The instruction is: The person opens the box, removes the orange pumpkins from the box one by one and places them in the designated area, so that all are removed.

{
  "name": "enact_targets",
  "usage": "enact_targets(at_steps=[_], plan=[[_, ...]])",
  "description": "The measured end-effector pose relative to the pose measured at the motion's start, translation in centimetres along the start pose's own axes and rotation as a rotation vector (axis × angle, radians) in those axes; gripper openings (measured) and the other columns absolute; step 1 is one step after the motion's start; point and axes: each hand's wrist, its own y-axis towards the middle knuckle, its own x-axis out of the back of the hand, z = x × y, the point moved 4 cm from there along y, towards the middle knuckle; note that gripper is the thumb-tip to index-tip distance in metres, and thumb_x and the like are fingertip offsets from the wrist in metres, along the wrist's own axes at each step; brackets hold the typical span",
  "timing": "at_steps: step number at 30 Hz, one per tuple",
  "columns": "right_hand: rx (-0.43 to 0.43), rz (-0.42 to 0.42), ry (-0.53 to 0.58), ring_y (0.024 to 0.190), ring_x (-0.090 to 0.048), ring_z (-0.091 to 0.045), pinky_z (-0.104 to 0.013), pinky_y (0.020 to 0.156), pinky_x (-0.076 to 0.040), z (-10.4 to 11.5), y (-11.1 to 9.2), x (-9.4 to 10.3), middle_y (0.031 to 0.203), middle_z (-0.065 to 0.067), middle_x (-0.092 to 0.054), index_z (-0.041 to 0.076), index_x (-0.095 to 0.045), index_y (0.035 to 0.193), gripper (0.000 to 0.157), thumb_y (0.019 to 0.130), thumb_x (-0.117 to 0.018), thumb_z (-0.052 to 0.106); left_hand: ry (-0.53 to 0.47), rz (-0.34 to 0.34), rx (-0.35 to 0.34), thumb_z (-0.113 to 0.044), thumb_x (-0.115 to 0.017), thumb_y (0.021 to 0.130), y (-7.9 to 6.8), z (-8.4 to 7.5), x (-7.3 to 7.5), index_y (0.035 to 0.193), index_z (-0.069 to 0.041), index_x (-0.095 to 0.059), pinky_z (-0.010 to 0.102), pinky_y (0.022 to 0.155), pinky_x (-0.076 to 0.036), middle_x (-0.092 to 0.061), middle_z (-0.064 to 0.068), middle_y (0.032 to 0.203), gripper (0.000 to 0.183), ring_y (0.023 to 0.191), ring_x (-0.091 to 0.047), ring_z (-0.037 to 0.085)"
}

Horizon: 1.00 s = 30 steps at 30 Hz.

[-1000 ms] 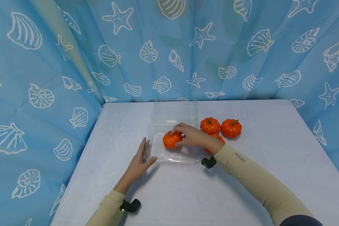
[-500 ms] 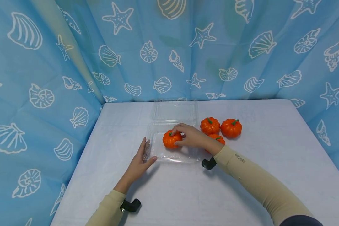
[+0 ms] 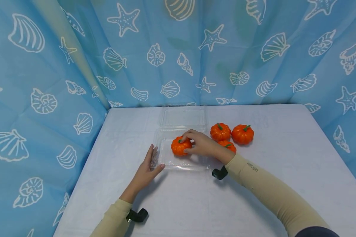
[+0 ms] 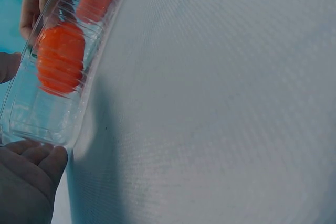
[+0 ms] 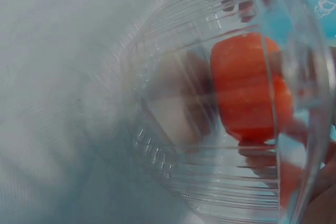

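An orange toy pumpkin (image 3: 181, 146) with a green stem sits inside the clear plastic clamshell box (image 3: 181, 166), whose lid (image 3: 184, 117) lies folded back behind it. My right hand (image 3: 200, 143) holds this pumpkin from its right side, fingers at the top and thumb lower down. In the right wrist view, the pumpkin (image 5: 244, 87) shows through the box's ribbed wall. My left hand (image 3: 145, 172) rests against the box's left end, fingers extended along the wall and thumb near the front corner. The left wrist view shows its fingers (image 4: 39, 158) touching the end wall.
Three more orange pumpkins are on the white-covered table (image 3: 178, 204), right of the box: one at the back (image 3: 220, 131), one further right (image 3: 242, 134), and one (image 3: 229, 146) partly behind my right wrist. A blue shell-patterned curtain (image 3: 178, 42) hangs behind the table.
My right hand's fingers have shifted very slightly to the right over the pumpkin in the box. The left hand, the box and the other pumpkins stay put.
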Motion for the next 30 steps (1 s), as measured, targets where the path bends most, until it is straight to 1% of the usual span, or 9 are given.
enact_targets(at_steps=[7, 11, 19, 25, 30], plan=[[-0.006, -0.021, -0.017, 0.122, -0.057, -0.022, -0.038, 0.101, -0.053, 0.0, -0.3, 0.0, 0.134, -0.003, -0.056, 0.016, -0.066, 0.110, 0.025, 0.089, -0.079, 0.018, 0.009, -0.002, -0.005, -0.029, -0.070, 0.097, 0.0, 0.1, 0.0, 0.165, -0.013, -0.006, 0.055, 0.121, -0.022, -0.026, 0.012, 0.166, 0.095, 0.152, -0.024, 0.033], [-0.005, -0.035, -0.025, 0.120, -0.058, -0.022, -0.037, 0.101, -0.053, 0.0, -0.6, 0.1, 0.134, -0.003, -0.056, 0.016, -0.066, 0.111, 0.025, 0.090, -0.079, 0.019, -0.003, -0.003, -0.012, -0.028, -0.070, 0.097, -0.1, 0.1, 0.0, 0.165, -0.014, -0.006, 0.055, 0.121, -0.022, -0.026, 0.011, 0.167, 0.095, 0.152, -0.025, 0.032], [-0.031, -0.050, -0.023, 0.126, -0.056, -0.023, -0.037, 0.101, -0.054, -0.2, -1.3, 0.5, 0.140, -0.003, -0.054, 0.016, -0.067, 0.114, 0.028, 0.090, -0.079, 0.021, -0.004, -0.007, -0.016, -0.028, -0.070, 0.097, -0.1, 0.2, 0.0, 0.165, -0.013, -0.006, 0.055, 0.121, -0.023, -0.026, 0.011, 0.167, 0.095, 0.152, -0.025, 0.033], [-0.006, -0.093, 0.014, 0.127, -0.055, -0.023, -0.038, 0.098, -0.055, -0.5, -2.2, 1.2, 0.142, -0.003, -0.053, 0.016, -0.066, 0.114, 0.028, 0.090, -0.080, 0.021, 0.001, -0.009, -0.006, -0.029, -0.070, 0.097, -0.1, 0.2, 0.0, 0.165, -0.014, -0.006, 0.054, 0.121, -0.024, -0.025, 0.012, 0.167, 0.095, 0.152, -0.025, 0.033], [-0.005, -0.126, 0.046, 0.128, -0.055, -0.022, -0.038, 0.099, -0.055, -0.6, -2.9, 1.8, 0.141, -0.001, -0.053, 0.017, -0.066, 0.114, 0.028, 0.090, -0.080, 0.022, -0.002, -0.011, 0.000, -0.029, -0.071, 0.096, -0.2, 0.0, 0.1, 0.165, -0.014, -0.005, 0.053, 0.121, -0.024, -0.025, 0.012, 0.167, 0.096, 0.152, -0.025, 0.033]])
